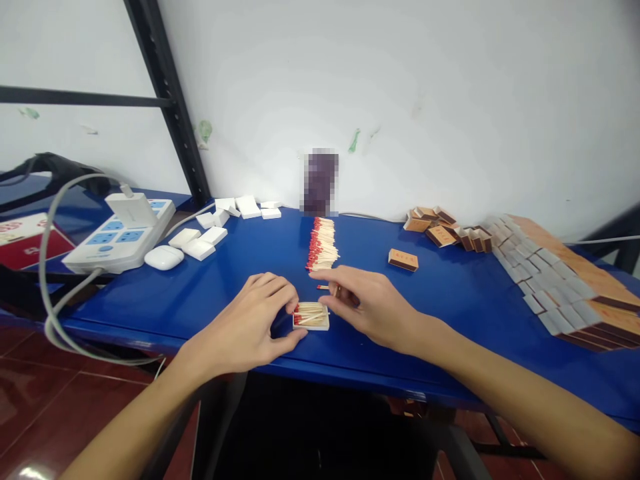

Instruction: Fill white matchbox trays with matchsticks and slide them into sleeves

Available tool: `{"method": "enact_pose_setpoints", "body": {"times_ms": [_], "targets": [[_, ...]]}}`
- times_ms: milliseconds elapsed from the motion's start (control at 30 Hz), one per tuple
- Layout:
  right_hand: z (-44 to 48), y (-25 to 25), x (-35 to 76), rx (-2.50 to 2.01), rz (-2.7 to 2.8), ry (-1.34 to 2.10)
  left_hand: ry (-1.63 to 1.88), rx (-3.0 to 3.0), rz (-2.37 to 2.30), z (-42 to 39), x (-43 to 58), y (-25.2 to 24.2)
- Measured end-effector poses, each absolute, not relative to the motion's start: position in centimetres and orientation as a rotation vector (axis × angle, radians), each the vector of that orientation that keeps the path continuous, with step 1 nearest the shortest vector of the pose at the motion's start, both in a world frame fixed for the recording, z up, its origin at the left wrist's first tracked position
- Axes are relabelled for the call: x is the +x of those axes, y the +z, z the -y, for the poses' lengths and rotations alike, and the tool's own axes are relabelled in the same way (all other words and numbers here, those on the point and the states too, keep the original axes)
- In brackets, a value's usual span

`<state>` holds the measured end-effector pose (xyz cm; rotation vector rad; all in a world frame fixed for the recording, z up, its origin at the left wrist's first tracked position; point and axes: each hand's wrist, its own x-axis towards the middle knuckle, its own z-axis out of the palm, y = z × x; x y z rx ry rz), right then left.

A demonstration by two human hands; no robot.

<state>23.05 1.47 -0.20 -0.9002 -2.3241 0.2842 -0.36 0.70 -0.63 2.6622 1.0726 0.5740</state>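
Observation:
A small white tray filled with red-tipped matches sits near the table's front edge. My left hand is at its left end, thumb and fingers around that end. Just right of the tray, my right hand is curled, with a single match by its fingers, red tip pointing left. Whether the fingers grip that match or only hover over it is hard to see. Behind both hands lies a long row of matches, heads to the left.
One closed matchbox lies right of the match row. More matchboxes and a large stack are at the right. White trays, a white case and a power strip are at the left.

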Motion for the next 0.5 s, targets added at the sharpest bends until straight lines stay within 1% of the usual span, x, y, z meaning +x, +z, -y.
{"method": "enact_pose_setpoints", "body": {"times_ms": [133,333,500], "targets": [[-1.4,-0.67,22.82,-0.981,2.315,0.356,0.589,2.656,-1.067,-0.69,-0.31,-0.6],[-1.39,-0.48,22.91,-0.803,2.408,0.18,0.573,2.605,-1.106,-0.61,-0.37,-0.69],[-1.2,-0.29,22.8,-0.783,2.541,0.178,0.577,2.596,-1.028,-0.64,-0.38,-0.7]]}}
